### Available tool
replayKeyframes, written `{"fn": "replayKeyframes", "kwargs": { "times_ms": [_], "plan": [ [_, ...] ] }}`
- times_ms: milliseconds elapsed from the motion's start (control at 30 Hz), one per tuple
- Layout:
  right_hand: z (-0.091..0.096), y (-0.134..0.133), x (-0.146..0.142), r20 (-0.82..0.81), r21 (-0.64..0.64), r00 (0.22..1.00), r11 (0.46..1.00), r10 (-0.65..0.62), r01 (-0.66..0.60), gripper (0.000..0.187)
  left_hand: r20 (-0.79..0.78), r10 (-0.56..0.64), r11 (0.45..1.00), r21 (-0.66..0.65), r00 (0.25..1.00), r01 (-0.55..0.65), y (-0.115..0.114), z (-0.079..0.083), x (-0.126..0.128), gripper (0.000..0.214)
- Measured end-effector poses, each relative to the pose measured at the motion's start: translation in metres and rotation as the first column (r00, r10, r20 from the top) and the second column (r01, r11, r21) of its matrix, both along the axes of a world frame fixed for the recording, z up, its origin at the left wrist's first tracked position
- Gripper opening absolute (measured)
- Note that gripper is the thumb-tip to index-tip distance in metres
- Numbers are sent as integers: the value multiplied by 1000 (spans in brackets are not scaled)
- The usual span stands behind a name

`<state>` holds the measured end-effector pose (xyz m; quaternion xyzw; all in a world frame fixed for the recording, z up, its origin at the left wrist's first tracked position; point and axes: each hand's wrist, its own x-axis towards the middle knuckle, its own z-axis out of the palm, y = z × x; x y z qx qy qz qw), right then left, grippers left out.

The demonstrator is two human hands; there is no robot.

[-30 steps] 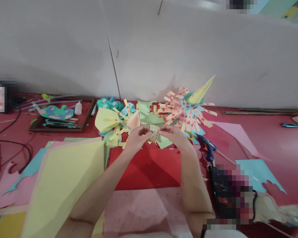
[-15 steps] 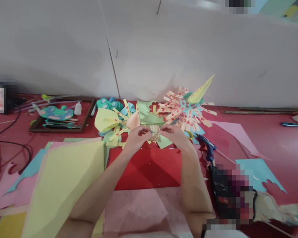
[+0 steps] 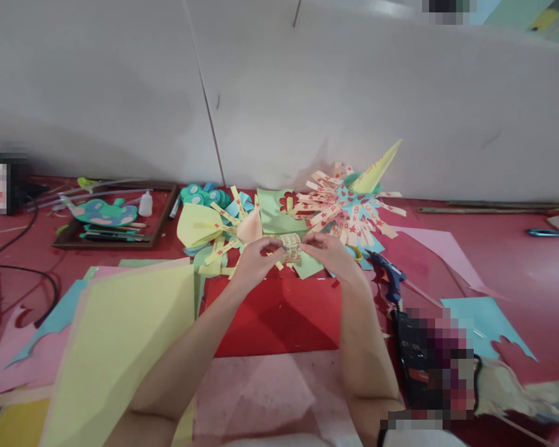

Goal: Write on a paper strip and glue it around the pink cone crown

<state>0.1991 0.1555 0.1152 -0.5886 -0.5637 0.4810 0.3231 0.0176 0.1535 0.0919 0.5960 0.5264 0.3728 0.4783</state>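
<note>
My left hand [image 3: 255, 259] and my right hand [image 3: 331, 251] both pinch a small rolled strip of yellow paper with red print [image 3: 290, 247], held between them above a red sheet [image 3: 279, 316]. The fingers of both hands are closed on the roll's ends. Just behind the hands lie a yellow paper bow with starred strips [image 3: 205, 228] and a spiky paper decoration with a yellow cone [image 3: 354, 202].
A wooden tray [image 3: 114, 214] with pens, a small bottle and a paper cut-out sits at the back left. Large yellow [image 3: 121, 347], pink and blue sheets lie around. A blue glue gun [image 3: 389, 276] lies right of my right wrist. A white wall stands behind.
The paper roll and both hands have shifted slightly upward and away; the fingers keep turning the roll a little. Nothing else has moved.
</note>
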Motion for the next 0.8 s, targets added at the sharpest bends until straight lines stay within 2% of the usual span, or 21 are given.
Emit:
{"fn": "replayKeyframes", "kwargs": {
  "times_ms": [200,500,800],
  "plan": [
    [0,0,-1,-5,-3,1000,1000,3,-3,20,-8,-11,1000,-1,1000,11,-1,-2,0,16],
    [11,-4,-2,-10,-32,1000,999,-18,18,23,50,18,1000,-26,999,-16,1,1,-1,16],
    [2,-1,-12,-89,-21,988,992,122,-125,26,48,0,1000,-13,999,0,0,-2,1,15]
  ]
}}
